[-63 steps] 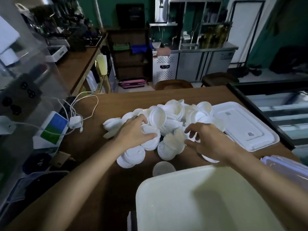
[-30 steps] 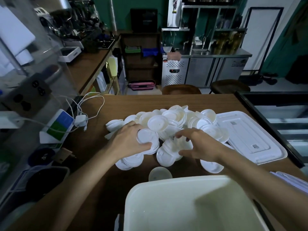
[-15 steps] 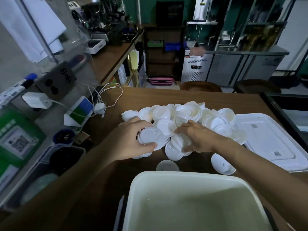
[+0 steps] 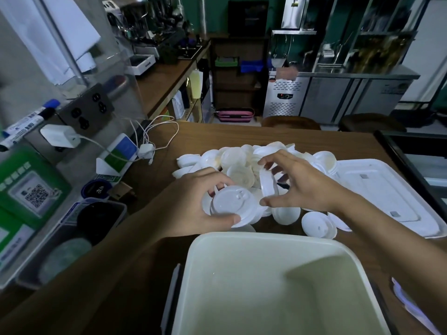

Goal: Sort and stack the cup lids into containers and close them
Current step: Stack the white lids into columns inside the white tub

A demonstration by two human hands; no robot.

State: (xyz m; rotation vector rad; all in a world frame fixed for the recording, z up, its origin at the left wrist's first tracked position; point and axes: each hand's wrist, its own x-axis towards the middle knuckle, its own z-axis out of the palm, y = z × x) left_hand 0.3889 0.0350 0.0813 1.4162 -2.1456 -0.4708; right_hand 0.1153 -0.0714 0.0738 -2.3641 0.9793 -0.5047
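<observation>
A heap of white cup lids [image 4: 244, 163] lies on the wooden table [image 4: 242, 136]. My left hand [image 4: 193, 201] grips a short stack of lids [image 4: 233, 205] flat, just above the heap's near edge. My right hand [image 4: 304, 182] holds one lid [image 4: 267, 182] on edge between thumb and fingers, close to the right of that stack. An open white container [image 4: 273, 281] stands in front of me, empty. Its flat white container lid [image 4: 384, 194] lies at the right of the heap.
Loose lids [image 4: 319, 224] lie beside the container. Chargers and white cables [image 4: 147, 151] sit at the table's left, with a card stand [image 4: 118, 154] and a clear bin [image 4: 72, 233] below. Another clear container's corner [image 4: 411, 308] shows at bottom right.
Both hands have risen from the heap: the left now holds a stack of lids up, and the right has picked up a single lid and turned it on edge.
</observation>
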